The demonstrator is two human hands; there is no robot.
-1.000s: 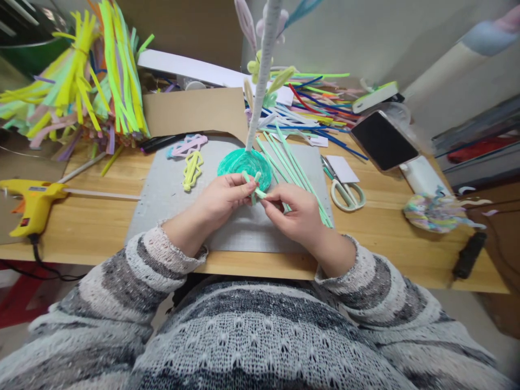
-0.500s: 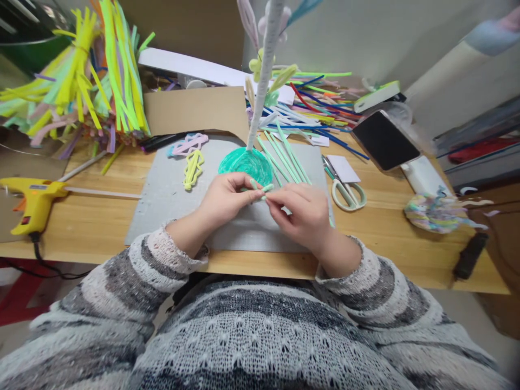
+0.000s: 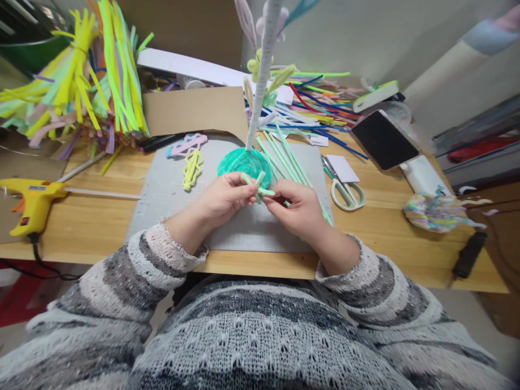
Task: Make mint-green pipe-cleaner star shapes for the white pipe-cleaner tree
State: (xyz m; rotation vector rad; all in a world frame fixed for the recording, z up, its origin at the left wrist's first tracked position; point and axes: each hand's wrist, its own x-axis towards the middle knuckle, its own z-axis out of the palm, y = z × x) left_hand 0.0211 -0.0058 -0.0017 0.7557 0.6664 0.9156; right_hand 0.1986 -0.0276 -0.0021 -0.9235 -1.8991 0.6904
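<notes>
The left hand (image 3: 221, 199) pinches a small, pale-green, many-armed fuzzy-stem piece (image 3: 260, 180) between thumb and fingers, at the near side of a round, teal, coiled base (image 3: 239, 160). The right hand (image 3: 296, 210) curls at the piece's right side; I cannot tell whether it grips. At left, a yellow plastic glue gun (image 3: 36, 194) bears a label too small to read

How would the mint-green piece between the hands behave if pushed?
The mint-green piece probably bends easily yet holds its shape, since its slim arms stick out unsupported. It looks light, being small and pinched by the left hand. Its splayed arms should hinder rolling.
</notes>
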